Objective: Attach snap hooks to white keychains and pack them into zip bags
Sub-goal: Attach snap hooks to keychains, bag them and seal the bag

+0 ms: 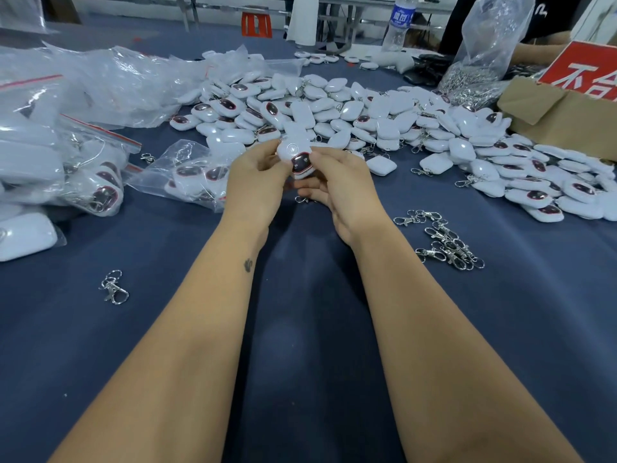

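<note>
At frame centre, left hand (pixel 257 182) and right hand (pixel 337 185) grip 1 glossy white plastic keychain (pixel 295 158); hooking appears underway, next needing its ring threaded.

The lower part of the keychain (pixel 297 158) is hidden between the left hand (pixel 257 182) and the right hand (pixel 337 185). A hook (pixel 302 199) under the hands shows only partly. The red sign (pixel 582 75) at upper right is cut by the edge.

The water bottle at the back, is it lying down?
No, the water bottle stands upright on the far edge of the table.
</note>
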A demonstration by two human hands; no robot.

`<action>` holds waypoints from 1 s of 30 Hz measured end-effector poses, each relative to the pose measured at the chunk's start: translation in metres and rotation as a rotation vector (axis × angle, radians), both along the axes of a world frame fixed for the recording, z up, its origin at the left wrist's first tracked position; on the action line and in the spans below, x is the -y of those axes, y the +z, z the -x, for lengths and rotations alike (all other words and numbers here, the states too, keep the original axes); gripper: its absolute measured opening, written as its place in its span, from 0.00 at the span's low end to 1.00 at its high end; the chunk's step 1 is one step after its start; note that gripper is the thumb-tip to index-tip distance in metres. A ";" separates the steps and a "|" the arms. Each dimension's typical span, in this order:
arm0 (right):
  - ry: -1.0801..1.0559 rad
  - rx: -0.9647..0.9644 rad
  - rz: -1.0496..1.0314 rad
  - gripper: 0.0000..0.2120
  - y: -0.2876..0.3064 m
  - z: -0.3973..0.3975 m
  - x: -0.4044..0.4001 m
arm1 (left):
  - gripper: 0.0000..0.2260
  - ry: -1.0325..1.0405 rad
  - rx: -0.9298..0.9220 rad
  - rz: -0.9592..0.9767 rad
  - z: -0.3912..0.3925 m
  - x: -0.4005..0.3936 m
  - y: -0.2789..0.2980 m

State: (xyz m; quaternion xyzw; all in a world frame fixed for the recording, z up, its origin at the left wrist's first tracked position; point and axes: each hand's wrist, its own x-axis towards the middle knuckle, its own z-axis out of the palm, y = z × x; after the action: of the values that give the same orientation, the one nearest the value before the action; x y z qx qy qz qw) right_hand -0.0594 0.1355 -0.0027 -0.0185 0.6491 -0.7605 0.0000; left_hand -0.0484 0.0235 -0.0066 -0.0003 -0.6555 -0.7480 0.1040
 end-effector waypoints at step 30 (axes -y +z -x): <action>0.000 -0.063 0.076 0.11 -0.003 0.002 -0.007 | 0.08 -0.036 -0.020 0.240 -0.001 -0.001 -0.004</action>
State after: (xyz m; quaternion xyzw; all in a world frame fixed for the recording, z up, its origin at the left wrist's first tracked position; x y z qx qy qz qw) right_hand -0.0617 0.1427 -0.0052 -0.0425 0.6195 -0.7836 -0.0213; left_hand -0.0469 0.0244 -0.0104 -0.0318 -0.7392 -0.6658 0.0964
